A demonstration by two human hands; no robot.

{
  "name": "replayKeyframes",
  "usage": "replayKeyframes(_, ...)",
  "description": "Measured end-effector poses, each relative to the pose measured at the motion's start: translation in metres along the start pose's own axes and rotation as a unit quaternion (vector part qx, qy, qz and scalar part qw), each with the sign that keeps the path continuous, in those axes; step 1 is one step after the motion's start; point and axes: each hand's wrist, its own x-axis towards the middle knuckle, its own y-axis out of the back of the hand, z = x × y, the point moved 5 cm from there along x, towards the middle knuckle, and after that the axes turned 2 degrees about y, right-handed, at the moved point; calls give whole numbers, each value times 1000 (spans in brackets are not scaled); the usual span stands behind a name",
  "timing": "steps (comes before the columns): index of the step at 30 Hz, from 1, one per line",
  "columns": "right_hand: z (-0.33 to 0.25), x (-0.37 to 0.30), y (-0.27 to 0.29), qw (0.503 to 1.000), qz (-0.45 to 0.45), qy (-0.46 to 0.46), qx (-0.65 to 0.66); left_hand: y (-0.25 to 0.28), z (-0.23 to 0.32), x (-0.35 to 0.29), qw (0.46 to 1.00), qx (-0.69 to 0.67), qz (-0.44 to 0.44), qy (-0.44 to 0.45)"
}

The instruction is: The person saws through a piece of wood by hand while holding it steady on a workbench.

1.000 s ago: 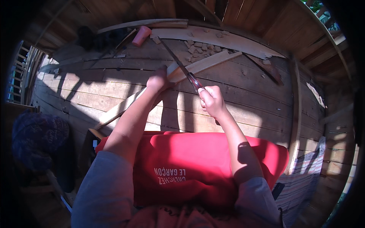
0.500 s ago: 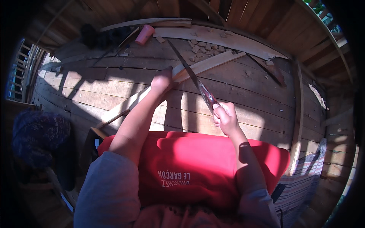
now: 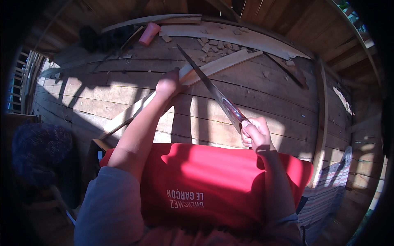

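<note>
My left hand (image 3: 167, 83) is closed round a long pale wooden board (image 3: 132, 110), which runs diagonally over the plank floor. My right hand (image 3: 256, 132) grips the handle end of a handsaw (image 3: 202, 76). Its dark, tapering blade points forward and left and crosses over the board just right of my left hand. From this view I cannot tell how deep the teeth sit in the wood. The board's far end (image 3: 242, 57) reaches to the right, beside several small wood offcuts (image 3: 217, 46). Red cloth (image 3: 221, 176) with white lettering covers my front, below both hands.
A pink cup (image 3: 149, 33) lies tipped at the back, near a long plank (image 3: 246, 38) along the wall. A dark, narrow piece (image 3: 287, 73) lies right of the offcuts. Striped cloth (image 3: 328, 184) is at the right; a dark blue patterned bundle (image 3: 41, 147) at the left.
My right hand has drawn the saw back toward me and to the right across the board. My left hand keeps its hold on the board. The whole view has shifted slightly.
</note>
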Motion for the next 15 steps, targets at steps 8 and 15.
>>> replayKeyframes(8, -1, 46, -7, 999, 27, 5, 44, -2, 5, 3, 1000, -7, -25, -9)
replayKeyframes(15, 1, 71, -6, 995, 50, 67, -49, -7, 24, 4, 999, -6, -24, -36)
